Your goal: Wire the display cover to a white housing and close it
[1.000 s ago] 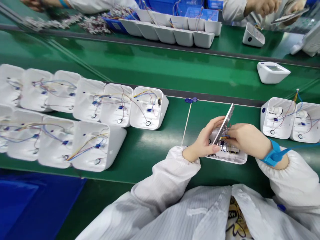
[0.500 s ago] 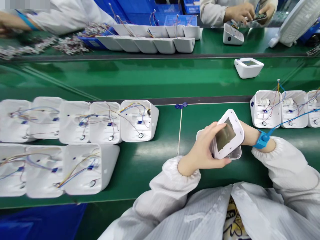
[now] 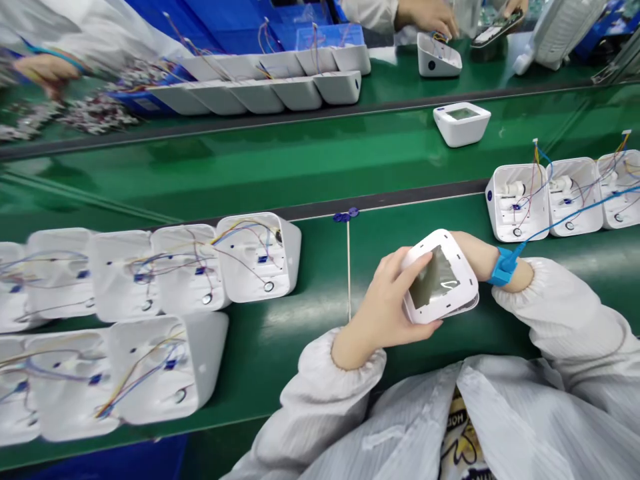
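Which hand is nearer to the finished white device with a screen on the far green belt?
Right. The right hand lies below the white device; the left hand is lower-left, farther.

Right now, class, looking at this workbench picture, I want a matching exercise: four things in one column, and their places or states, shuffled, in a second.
Things:
1. white device with screen
2. blue wrist strap
3. closed white unit
4. open white shells with wires

Places or states:
A. alone on the far green belt
B. gripped by the left hand
C. in rows at the left of the bench
D. around the right wrist

Pairs: 1-B, 2-D, 3-A, 4-C
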{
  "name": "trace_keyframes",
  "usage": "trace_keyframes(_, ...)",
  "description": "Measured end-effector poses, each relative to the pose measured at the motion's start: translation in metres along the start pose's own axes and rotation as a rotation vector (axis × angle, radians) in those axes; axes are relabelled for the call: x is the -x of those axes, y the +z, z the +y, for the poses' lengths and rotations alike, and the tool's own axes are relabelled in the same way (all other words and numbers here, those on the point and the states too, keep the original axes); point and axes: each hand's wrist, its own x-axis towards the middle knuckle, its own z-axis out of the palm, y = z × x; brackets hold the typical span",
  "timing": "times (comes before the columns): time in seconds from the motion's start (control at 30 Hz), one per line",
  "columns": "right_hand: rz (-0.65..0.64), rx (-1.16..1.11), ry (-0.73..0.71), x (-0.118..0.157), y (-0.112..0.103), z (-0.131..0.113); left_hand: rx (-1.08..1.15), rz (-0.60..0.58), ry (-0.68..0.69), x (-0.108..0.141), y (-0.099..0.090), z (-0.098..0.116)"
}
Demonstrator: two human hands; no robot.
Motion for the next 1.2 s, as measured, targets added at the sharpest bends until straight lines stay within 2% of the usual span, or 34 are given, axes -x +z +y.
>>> trace_keyframes(0.13,-0.095,0.03,0.06,-0.005,-0.008,-0.001,-0.094,-0.036,0.022,0.008,0.006,-0.006)
trace_keyframes(0.23,-0.186,-0.111,-0.013,-0.005,-0.024,0.008,-0.131,-0.092,0.016,0.01,0.009,-0.008)
trace_keyframes(0.3,-0.182,-0.234,-0.005,-0.001,-0.036,0.014,-0.147,-0.136,0.009,0.01,0.01,-0.01)
trace_keyframes(0.33,-0.12,-0.296,0.033,0.003,-0.04,0.016,-0.154,-0.155,0.005,0.01,0.01,-0.011)
trace_keyframes(0.4,0.107,-0.441,0.149,0.013,-0.039,0.016,-0.172,-0.194,-0.014,0.009,0.01,-0.012)
trace_keyframes(0.47,0.336,-0.625,0.269,0.024,-0.025,0.01,-0.19,-0.233,-0.04,0.007,0.012,-0.012)
trace_keyframes(0.57,0.457,-0.907,0.348,0.037,0.007,-0.003,-0.224,-0.25,-0.07,0.001,0.02,-0.009)
trace_keyframes(0.67,0.559,-0.986,0.354,0.043,0.029,-0.01,-0.245,-0.208,-0.094,-0.006,0.031,-0.002)
trace_keyframes(0.77,0.648,-0.955,0.36,0.044,0.035,-0.009,-0.24,-0.159,-0.14,-0.011,0.041,0.002)
trace_keyframes(0.83,0.697,-0.927,0.389,0.043,0.038,-0.008,-0.265,-0.083,-0.221,-0.016,0.045,0.001)
trace_keyframes(0.9,0.734,-0.89,0.431,0.042,0.045,-0.007,-0.327,0.047,-0.351,-0.024,0.049,-0.001)
trace_keyframes(0.97,0.72,-0.837,0.47,0.042,0.055,-0.006,-0.395,0.17,-0.465,-0.03,0.053,-0.001)
trace_keyframes(1.03,0.66,-0.789,0.491,0.042,0.061,-0.001,-0.421,0.224,-0.512,-0.03,0.058,0.003)
trace_keyframes(1.13,0.57,-0.847,0.469,0.044,0.057,0.01,-0.341,0.188,-0.518,-0.008,0.073,0.019)
trace_keyframes(1.2,0.531,-0.923,0.438,0.046,0.046,0.018,-0.2,0.141,-0.471,0.013,0.085,0.031)
